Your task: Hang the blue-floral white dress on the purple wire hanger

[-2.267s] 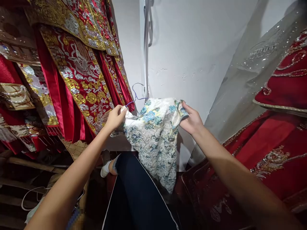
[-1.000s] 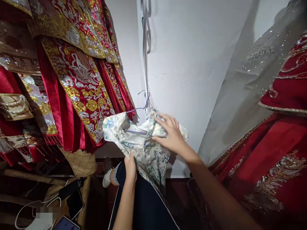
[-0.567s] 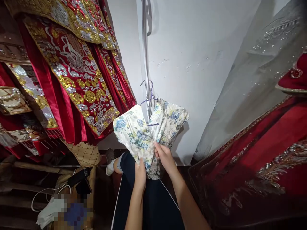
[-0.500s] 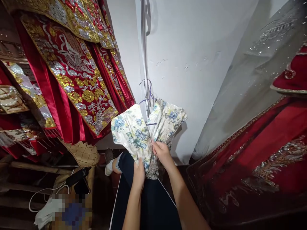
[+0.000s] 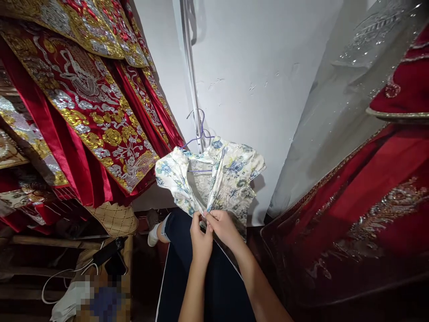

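While red embroidered robes hang at far left, the floral dress hangs on a purple hanger against the white wall, its long axis vertical, collar up, opening facing the person. Left hand and right hand touch, each pinching the dress's lower opening edges. Red gowns hang at right.

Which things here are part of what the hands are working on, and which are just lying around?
In hand:
- floral dress, pinched at its opening by the left hand and right hand
- purple hanger inside the dress

Lying about:
- red embroidered robes hanging at left
- red gown at right
- woven bag
- phone and white cable
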{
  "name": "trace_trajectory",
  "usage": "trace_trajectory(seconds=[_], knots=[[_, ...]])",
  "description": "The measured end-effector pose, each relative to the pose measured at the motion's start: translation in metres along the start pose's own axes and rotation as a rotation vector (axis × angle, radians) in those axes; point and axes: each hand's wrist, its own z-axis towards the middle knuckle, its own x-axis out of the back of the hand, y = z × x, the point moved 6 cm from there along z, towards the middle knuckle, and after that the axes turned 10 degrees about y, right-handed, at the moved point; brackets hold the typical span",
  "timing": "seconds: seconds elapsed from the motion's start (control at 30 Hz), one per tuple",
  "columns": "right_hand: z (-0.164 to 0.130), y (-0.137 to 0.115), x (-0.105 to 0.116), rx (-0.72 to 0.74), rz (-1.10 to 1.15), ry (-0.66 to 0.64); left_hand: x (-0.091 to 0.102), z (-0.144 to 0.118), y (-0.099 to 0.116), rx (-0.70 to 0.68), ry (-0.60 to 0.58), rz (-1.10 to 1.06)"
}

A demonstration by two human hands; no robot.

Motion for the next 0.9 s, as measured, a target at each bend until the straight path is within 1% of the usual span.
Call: trace_trajectory(seconds=[0.07,0.2,0.33,0.37,0.4,0.47,0.53,0.57,0.6,0.67,0.77,0.83,0.9], knots=[[0.0,-0.001,0.003,-0.019,0.014,-0.017,-0.007,0.001,0.005,-0.008,0.008,0.002],[-0.005,-0.004,0.009,-0.064,0.115,-0.073,-0.004,-0.002,0.009,-0.038,0.019,0.034],[-0.016,-0.008,0.005,-0.228,0.25,-0.238,0.005,-0.007,0.008,-0.021,0.032,0.036],[-0.019,-0.008,0.006,-0.258,0.273,-0.257,0.005,-0.007,0.009,-0.02,0.026,0.038],[-0.02,-0.007,0.007,-0.273,0.292,-0.254,0.005,-0.007,0.009,-0.024,0.013,0.041],[-0.017,-0.006,0.013,-0.278,0.328,-0.203,0.002,-0.008,0.009,-0.035,-0.026,0.044],[-0.007,-0.01,0.022,-0.258,0.365,-0.137,-0.003,-0.008,0.008,-0.048,-0.068,0.049],[0.002,-0.016,0.028,-0.236,0.375,-0.11,-0.005,-0.008,0.008,-0.055,-0.081,0.055],[0.014,-0.027,0.033,-0.207,0.377,-0.092,-0.007,-0.008,0.008,-0.059,-0.087,0.063],[0.042,-0.061,0.043,-0.149,0.371,-0.079,-0.009,-0.009,0.008,-0.059,-0.093,0.072],[0.083,-0.128,0.052,-0.083,0.467,-0.084,-0.014,-0.011,0.011,-0.052,-0.111,0.065],[0.096,-0.165,0.053,-0.031,0.564,-0.072,-0.018,-0.014,0.012,-0.055,-0.126,0.047],[0.095,-0.184,0.052,0.041,0.563,-0.044,-0.02,-0.014,0.011,-0.044,-0.14,0.023]])
